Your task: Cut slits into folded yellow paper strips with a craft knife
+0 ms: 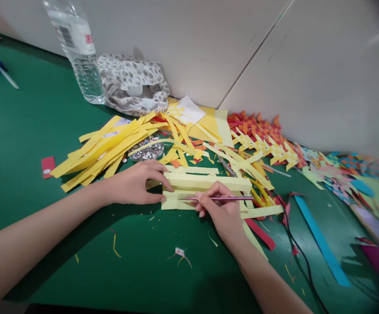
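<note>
My left hand (pixel 136 183) lies on the green table, thumb and fingers pinching the left end of a pale yellow folded paper piece (pixel 205 182). My right hand (pixel 224 208) is closed round a thin purple pencil (pixel 231 198) that lies nearly flat along the paper, its tip pointing left near the paper's lower strip. Pale yellow strips (pixel 264 212) stick out from under my right hand.
A heap of yellow paper strips (pixel 101 150) lies behind my left hand, over a bag of googly eyes (pixel 147 150). A water bottle (pixel 78 48) and patterned cloth (pixel 132 83) stand by the wall. Woven paper fish (pixel 264 139) line the right side. A black cable (pixel 299 248) and blue strip (pixel 320 242) lie at right.
</note>
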Available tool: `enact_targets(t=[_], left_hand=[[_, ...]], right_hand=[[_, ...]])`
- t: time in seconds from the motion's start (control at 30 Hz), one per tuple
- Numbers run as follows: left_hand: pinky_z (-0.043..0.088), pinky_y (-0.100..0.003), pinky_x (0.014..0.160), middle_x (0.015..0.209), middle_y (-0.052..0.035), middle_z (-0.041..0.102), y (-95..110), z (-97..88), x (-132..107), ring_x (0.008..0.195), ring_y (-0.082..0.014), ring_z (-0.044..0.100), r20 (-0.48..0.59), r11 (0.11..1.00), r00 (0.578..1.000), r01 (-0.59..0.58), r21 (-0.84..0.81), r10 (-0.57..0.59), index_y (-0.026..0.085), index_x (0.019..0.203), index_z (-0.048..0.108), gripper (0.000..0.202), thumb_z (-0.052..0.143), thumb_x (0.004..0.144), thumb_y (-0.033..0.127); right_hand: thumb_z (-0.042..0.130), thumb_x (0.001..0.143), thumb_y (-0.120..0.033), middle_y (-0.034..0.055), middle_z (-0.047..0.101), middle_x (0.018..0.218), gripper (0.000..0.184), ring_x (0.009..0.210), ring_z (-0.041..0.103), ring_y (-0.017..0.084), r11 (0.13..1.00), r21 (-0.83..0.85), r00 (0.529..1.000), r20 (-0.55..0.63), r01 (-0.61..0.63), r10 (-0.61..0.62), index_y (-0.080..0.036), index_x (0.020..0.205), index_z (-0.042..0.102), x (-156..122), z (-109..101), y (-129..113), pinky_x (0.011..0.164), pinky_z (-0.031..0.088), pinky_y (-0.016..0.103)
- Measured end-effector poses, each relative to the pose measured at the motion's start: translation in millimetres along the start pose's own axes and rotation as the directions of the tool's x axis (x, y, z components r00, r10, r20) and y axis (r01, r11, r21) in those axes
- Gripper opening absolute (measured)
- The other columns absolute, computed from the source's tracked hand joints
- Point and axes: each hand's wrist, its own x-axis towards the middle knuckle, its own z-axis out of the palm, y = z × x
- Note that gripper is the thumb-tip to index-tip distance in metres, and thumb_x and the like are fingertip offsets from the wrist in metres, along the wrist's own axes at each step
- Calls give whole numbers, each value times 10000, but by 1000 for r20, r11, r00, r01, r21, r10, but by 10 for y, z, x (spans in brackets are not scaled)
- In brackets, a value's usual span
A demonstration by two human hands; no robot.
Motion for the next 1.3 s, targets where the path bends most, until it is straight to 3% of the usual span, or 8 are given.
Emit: enact_targets(t=[0.17, 0.4, 0.53, 1.0, 1.3], left_hand=[[434, -387, 982, 1152, -77, 622, -3, 4, -11, 1080, -246, 587, -6, 1000, 1000, -11, -6, 11, 289, 951, 770, 228, 696, 747, 359], [452, -338, 912, 1063, -51, 642, 1, -7, 0, 992, -216, 601, -14, 998, 998, -65, 9, 65, 279, 926, 762, 192, 677, 763, 332], [452, -332, 912, 1063, -45, 648, 5, -17, 2, 996, -217, 600, -17, 997, 997, -79, 22, 79, 281, 925, 760, 188, 676, 764, 334], [448, -396, 961, 1112, -68, 636, 18, -15, -7, 1054, -248, 595, -2, 1000, 1000, -23, 9, 23, 297, 943, 768, 220, 684, 753, 369], [432, -407, 1001, 1175, -67, 631, 4, -7, -9, 1119, -263, 577, 4, 1000, 1000, -8, 6, 8, 303, 950, 766, 229, 698, 746, 381]], right_hand=[[765, 749, -312, -38, 654, 489, 320, 374, 546, 66, 1000, 25, 1000, 0, 7, -7, -199, 625, 492, -3, -20, 23, 393, 444, 160], [777, 724, -343, -18, 678, 512, 319, 399, 588, 88, 997, 60, 995, 94, -49, 43, -203, 643, 502, -27, 174, -27, 416, 479, 175], [779, 717, -354, -16, 674, 511, 327, 404, 591, 91, 997, 47, 994, 90, -61, 57, -205, 638, 499, -29, 215, -42, 421, 480, 179], [778, 731, -353, -23, 655, 485, 342, 379, 564, 92, 1000, -28, 1000, -18, -1, 1, -202, 610, 497, -13, -29, 8, 397, 462, 183], [763, 752, -351, -27, 656, 493, 334, 382, 564, 95, 999, -37, 1000, -6, 6, -6, -207, 616, 495, -22, -74, 35, 408, 465, 196]])
